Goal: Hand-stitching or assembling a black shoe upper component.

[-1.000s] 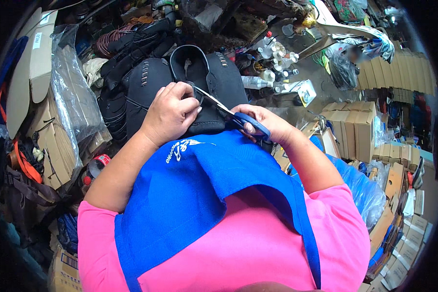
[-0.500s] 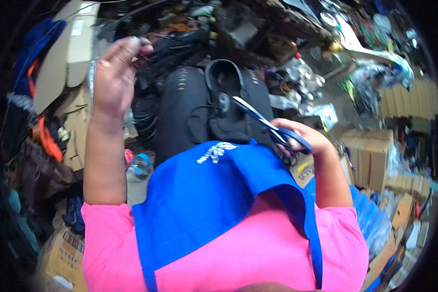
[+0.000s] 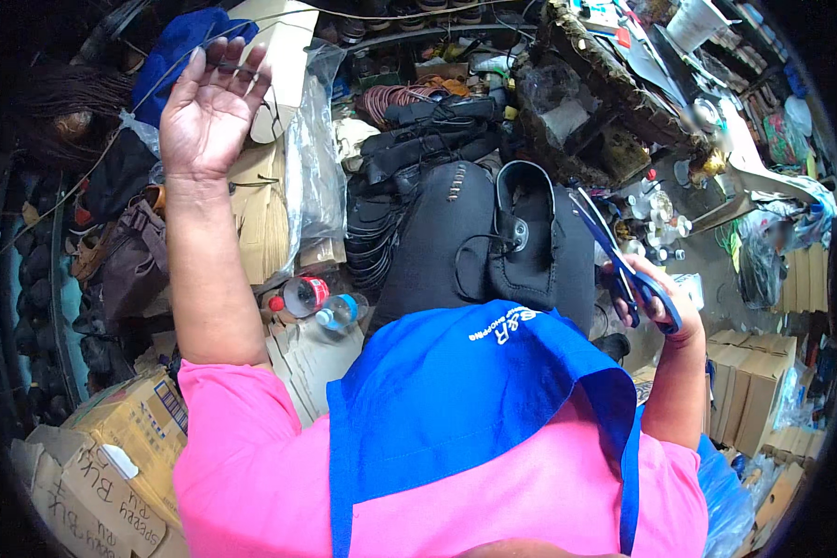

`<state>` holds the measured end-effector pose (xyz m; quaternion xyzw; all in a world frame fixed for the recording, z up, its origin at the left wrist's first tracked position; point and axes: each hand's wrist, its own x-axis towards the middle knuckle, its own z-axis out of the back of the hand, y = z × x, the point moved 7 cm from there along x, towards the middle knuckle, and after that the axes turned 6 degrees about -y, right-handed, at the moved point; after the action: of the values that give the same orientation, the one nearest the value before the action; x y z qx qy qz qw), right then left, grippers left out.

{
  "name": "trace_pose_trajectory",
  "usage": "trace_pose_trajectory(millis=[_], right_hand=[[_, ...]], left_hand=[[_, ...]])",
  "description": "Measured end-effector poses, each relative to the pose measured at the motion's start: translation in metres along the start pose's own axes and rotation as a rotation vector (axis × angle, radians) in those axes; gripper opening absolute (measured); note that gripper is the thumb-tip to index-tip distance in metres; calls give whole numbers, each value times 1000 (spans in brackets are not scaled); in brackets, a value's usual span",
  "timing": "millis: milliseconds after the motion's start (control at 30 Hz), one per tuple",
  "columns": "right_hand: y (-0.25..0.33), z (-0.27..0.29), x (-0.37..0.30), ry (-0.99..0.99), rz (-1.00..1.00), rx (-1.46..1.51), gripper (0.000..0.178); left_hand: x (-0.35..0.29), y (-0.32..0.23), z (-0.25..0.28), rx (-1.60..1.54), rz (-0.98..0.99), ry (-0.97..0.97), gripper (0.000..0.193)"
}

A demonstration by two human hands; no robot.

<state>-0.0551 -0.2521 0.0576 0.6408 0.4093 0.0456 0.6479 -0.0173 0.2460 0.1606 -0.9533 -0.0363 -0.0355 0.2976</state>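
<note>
My left hand is raised at the upper left, palm showing and fingers spread and slightly bent. A thin dark strand crosses its fingers; I cannot tell whether it rests on them or passes behind. On the right, my right hand grips a pair of blue-handled scissors, fingers in the loops, blades pointing up and left. A black shoe lies on my lap between my black-clad thighs, apart from both hands. Its thin dark lace curls off to the left.
Black shoe parts are stacked left of my knee. Two plastic bottles, one red-labelled and one blue-capped, lie below them. Cardboard boxes stand at lower left, more cardboard at right. A cluttered worktable stands ahead.
My left hand has gone from fingers pinched together to spread, moving up and left in view. The scissors have moved right and stand steeper. The view has shifted, and the shoe appears further right.
</note>
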Motion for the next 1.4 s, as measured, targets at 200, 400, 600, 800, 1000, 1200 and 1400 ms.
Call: trace_pose_trajectory(millis=[200, 400, 600, 800, 1000, 1200, 1400], right_hand=[[12, 25, -14, -90, 154, -193, 81], [3, 50, -34, -284, 55, -120, 70], [-9, 56, -33, -398, 17, -235, 72], [-13, 57, -31, -366, 48, -194, 61], [-18, 55, -23, -352, 67, -162, 57], [-24, 47, -22, -341, 39, -121, 59], [-27, 43, -18, -362, 61, -126, 60]], left_hand=[[-34, -30, 34, 656, 165, -113, 31], [-55, -71, 71, 1315, -90, -434, 32], [-65, -93, 87, 1558, -153, -548, 28], [-65, -102, 97, 1582, -171, -568, 30], [-60, -115, 92, 1715, -180, -534, 35], [-60, -110, 82, 1695, -208, -529, 34], [-60, -110, 85, 1659, -203, -496, 33]])
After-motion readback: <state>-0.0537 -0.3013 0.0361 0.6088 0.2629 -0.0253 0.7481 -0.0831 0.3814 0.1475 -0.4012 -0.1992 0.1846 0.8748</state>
